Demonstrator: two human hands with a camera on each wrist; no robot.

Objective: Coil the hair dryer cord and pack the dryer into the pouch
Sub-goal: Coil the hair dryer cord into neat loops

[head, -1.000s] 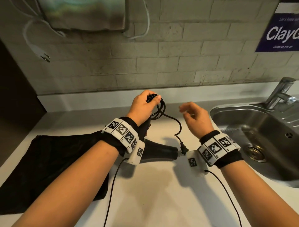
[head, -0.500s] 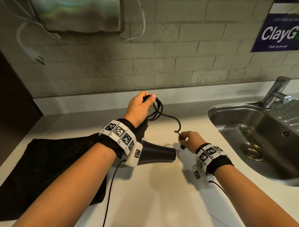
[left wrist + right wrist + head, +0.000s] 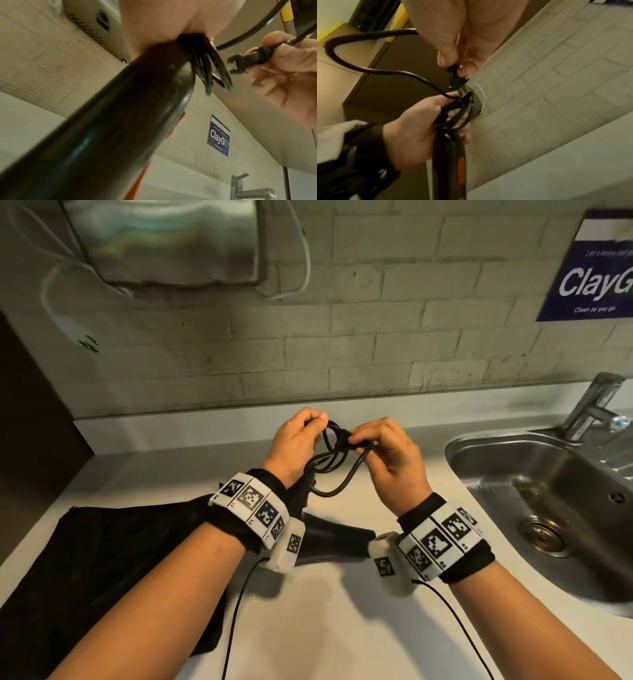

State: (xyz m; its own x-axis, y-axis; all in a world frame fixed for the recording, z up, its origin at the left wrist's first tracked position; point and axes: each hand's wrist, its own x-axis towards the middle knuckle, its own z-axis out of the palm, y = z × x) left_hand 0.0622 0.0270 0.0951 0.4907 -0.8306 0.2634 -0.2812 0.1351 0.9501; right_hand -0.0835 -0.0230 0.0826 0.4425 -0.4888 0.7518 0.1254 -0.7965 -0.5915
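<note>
Your left hand grips the black plastic hair dryer handle plus looped black cord; your right hand pinches its black plug.

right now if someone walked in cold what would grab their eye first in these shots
The two hands meet above the pale countertop: the left hand grips the coiled black cord against the glossy black hair dryer, while the right hand pinches the black plug. A flat black fabric pouch lies at the left, and a stainless steel sink sits at the right.
</note>
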